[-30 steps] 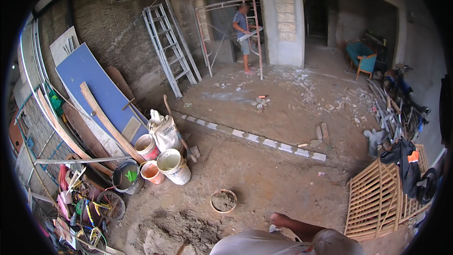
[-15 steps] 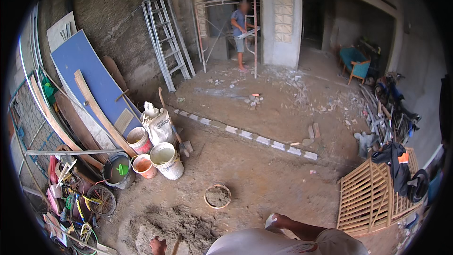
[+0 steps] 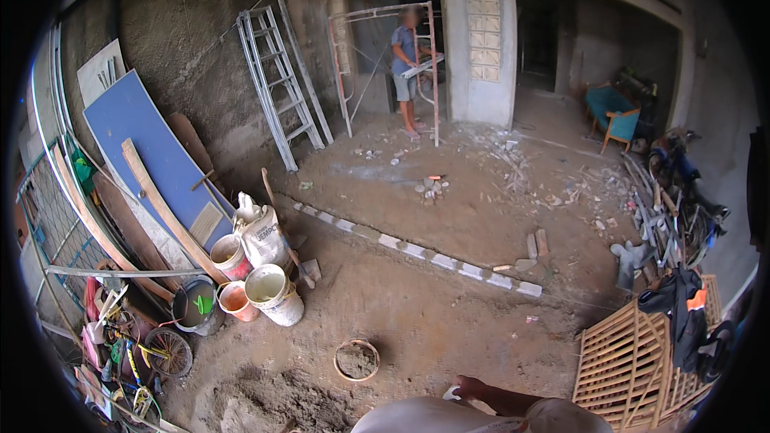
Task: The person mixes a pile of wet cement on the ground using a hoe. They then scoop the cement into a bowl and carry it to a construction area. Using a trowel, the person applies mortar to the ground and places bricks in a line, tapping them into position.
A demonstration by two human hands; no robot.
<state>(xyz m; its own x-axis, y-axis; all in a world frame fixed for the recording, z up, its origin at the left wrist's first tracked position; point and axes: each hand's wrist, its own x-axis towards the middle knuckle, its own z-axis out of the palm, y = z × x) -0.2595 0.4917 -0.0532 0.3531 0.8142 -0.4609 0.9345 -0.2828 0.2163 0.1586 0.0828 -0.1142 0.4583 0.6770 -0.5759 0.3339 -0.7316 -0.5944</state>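
Whether the right hand (image 3: 468, 387) is clenched, relaxed or grasping something cannot be told: it is small and dark at the lower edge, with a small pale thing (image 3: 451, 394) at its fingertip side, which may be held or merely behind it. The left hand is out of view. The person's grey shirt (image 3: 425, 418) fills the bottom edge beside the forearm.

The bowl (image 3: 337, 367) sits on the dirt floor to the left of the right hand and apart from it, with mortar (image 3: 358, 359) inside. Below and left of the bowl spreads a heap (image 3: 273, 402) of wet mortar.

Farther left stand a white bucket (image 3: 279, 305), an orange bucket (image 3: 239, 305), a red bucket (image 3: 233, 261) and a dark tub (image 3: 210, 324), near a sack (image 3: 265, 239). A blue board (image 3: 152, 152) leans behind them. A row of blocks (image 3: 415, 252) runs slantwise across the floor beyond the bowl. A bamboo frame (image 3: 618, 361) is at the right, and another person (image 3: 403, 48) stands by the scaffold (image 3: 435, 104) at the back.
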